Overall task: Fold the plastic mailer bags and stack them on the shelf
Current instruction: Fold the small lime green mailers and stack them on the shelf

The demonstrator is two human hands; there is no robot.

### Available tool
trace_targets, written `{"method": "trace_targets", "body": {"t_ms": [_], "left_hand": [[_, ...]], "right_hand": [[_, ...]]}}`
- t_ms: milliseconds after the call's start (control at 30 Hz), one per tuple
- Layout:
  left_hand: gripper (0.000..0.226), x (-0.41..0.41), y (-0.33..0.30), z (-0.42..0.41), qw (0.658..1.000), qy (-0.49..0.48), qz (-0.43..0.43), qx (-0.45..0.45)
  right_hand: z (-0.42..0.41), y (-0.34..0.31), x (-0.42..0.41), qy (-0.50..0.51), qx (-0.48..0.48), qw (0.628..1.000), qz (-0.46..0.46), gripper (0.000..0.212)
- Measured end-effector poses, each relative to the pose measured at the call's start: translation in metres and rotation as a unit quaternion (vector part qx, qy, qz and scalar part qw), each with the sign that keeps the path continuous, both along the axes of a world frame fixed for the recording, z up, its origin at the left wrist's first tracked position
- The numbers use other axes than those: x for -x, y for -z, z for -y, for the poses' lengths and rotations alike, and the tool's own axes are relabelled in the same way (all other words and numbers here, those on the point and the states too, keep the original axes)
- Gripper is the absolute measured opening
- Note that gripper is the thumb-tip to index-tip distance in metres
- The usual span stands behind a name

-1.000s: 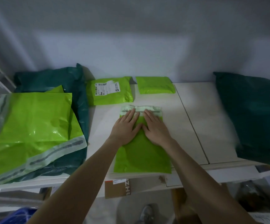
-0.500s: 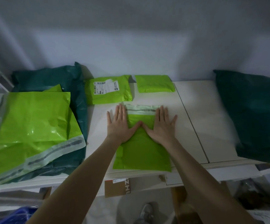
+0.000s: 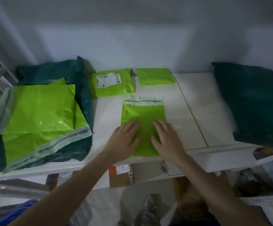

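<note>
Sliding back from flap end: left hand point(image 3: 124, 141) and right hand point(image 3: 166, 141) now flat, fingers spread, pressing lime-green plastic mailer bag point(image 3: 143, 115) near worktop point(image 3: 197, 111) front edge.

Dim, bluish light; soft blur; wide-angle edge distortion.

Two bare forearms enter from the lower edge of the frame, uncovered from elbow to wrist, with no sleeve, watch or ring showing. The left hand point(image 3: 124, 141) and the right hand point(image 3: 166, 141) are gloveless. Below, between the arms, a grey sneaker point(image 3: 149, 205) with a paler toe is visible; its details are too blurred to make out.
</note>
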State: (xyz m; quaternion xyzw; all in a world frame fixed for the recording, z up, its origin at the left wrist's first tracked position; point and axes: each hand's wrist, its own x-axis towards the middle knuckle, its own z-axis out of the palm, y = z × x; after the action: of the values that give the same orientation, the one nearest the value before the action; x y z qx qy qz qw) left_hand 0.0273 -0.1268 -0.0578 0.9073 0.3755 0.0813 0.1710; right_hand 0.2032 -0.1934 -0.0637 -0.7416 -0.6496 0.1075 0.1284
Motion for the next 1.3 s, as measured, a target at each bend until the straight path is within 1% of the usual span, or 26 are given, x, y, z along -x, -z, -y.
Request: {"method": "trace_targets", "body": {"t_ms": [33, 100, 200, 233, 300, 367, 433, 467, 500, 533, 567, 600, 633, 700, 733, 800, 833, 867, 900, 1000, 1033, 1133, 1200, 1267, 1300], "left_hand": [[0.082, -0.001, 0.005, 0.005, 1.0, 0.008, -0.025, -0.002], [0.085, -0.003, 0.015, 0.006, 0.998, 0.013, -0.057, -0.007], [0.084, -0.005, 0.027, -0.002, 0.998, 0.012, -0.068, -0.012], [0.086, -0.006, 0.03, -0.004, 0.998, 0.003, -0.061, -0.006], [0.089, -0.008, 0.033, -0.007, 0.998, -0.024, -0.055, -0.002], [0.088, -0.009, 0.034, -0.008, 0.997, -0.04, -0.063, -0.015], [0.088, -0.01, 0.036, -0.009, 0.996, -0.045, -0.069, -0.017], [0.088, -0.01, 0.035, -0.01, 0.997, -0.045, -0.06, -0.005], [0.087, -0.009, 0.032, -0.01, 0.998, -0.044, -0.038, 0.022], [0.083, -0.007, 0.027, -0.011, 0.997, -0.052, 0.011, 0.062], [0.076, -0.005, 0.022, -0.012, 0.988, -0.074, 0.083, 0.104], [0.071, -0.003, 0.017, -0.015, 0.972, -0.113, 0.161, 0.128], [0.067, -0.001, 0.013, -0.019, 0.953, -0.164, 0.215, 0.135], [0.06, -0.001, 0.004, -0.033, 0.916, -0.266, 0.249, 0.169], [0.059, -0.003, 0.001, -0.041, 0.893, -0.305, 0.256, 0.212], [0.056, -0.007, -0.004, -0.057, 0.851, -0.344, 0.27, 0.29], [0.054, -0.01, -0.004, -0.063, 0.84, -0.351, 0.272, 0.312], [0.05, -0.012, -0.004, -0.067, 0.831, -0.355, 0.273, 0.329], [0.045, -0.014, -0.004, -0.069, 0.826, -0.356, 0.275, 0.341], [0.03, -0.017, -0.002, -0.069, 0.818, -0.356, 0.282, 0.354], [0.027, -0.017, -0.002, -0.069, 0.811, -0.359, 0.291, 0.358], [0.018, -0.017, -0.001, -0.07, 0.792, -0.37, 0.314, 0.37], [0.019, -0.015, 0.001, -0.073, 0.785, -0.374, 0.324, 0.374], [0.02, -0.013, 0.002, -0.076, 0.791, -0.369, 0.325, 0.363], [0.017, -0.011, 0.002, -0.077, 0.8, -0.365, 0.323, 0.35]], "right_hand": [[0.005, 0.005, 0.004, -0.008, 0.006, 1.0, 0.019, 0.06], [0.008, 0.014, 0.008, -0.012, 0.005, 0.999, 0.033, 0.073], [0.001, 0.019, 0.007, 0.013, 0.027, 0.999, 0.027, 0.082], [0.0, 0.02, 0.006, 0.027, 0.037, 0.998, 0.034, 0.08], [-0.002, 0.02, 0.006, 0.047, 0.058, 0.995, 0.063, 0.071], [-0.005, 0.019, 0.007, 0.053, 0.067, 0.994, 0.07, 0.066], [-0.007, 0.016, 0.008, 0.057, 0.069, 0.995, 0.047, 0.069], [-0.007, 0.014, 0.008, 0.065, 0.064, 0.996, 0.02, 0.071], [-0.006, 0.011, 0.006, 0.079, 0.05, 0.996, -0.018, 0.074], [-0.005, 0.007, 0.005, 0.095, 0.028, 0.993, -0.058, 0.078], [-0.005, 0.004, 0.001, 0.113, 0.007, 0.989, -0.095, 0.079], [-0.005, -0.001, -0.002, 0.132, -0.013, 0.983, -0.129, 0.078], [-0.007, -0.006, -0.007, 0.155, -0.029, 0.972, -0.173, 0.073], [-0.016, -0.018, -0.015, 0.203, -0.033, 0.939, -0.276, 0.064], [-0.023, -0.023, -0.018, 0.226, -0.022, 0.922, -0.313, 0.061], [-0.038, -0.024, -0.025, 0.264, 0.005, 0.899, -0.349, 0.064], [-0.044, -0.023, -0.028, 0.281, 0.019, 0.89, -0.357, 0.066], [-0.049, -0.021, -0.03, 0.297, 0.028, 0.885, -0.358, 0.066], [-0.053, -0.018, -0.032, 0.308, 0.033, 0.883, -0.352, 0.061], [-0.054, -0.016, -0.035, 0.306, 0.014, 0.885, -0.351, 0.024], [-0.054, -0.017, -0.037, 0.304, 0.01, 0.885, -0.353, 0.02], [-0.053, -0.013, -0.041, 0.3, 0.003, 0.892, -0.338, 0.02], [-0.052, -0.013, -0.044, 0.307, -0.008, 0.889, -0.341, 0.015], [-0.051, -0.013, -0.047, 0.319, -0.017, 0.872, -0.372, 0.009], [-0.051, -0.014, -0.048, 0.323, -0.022, 0.856, -0.403, 0.008]]}}
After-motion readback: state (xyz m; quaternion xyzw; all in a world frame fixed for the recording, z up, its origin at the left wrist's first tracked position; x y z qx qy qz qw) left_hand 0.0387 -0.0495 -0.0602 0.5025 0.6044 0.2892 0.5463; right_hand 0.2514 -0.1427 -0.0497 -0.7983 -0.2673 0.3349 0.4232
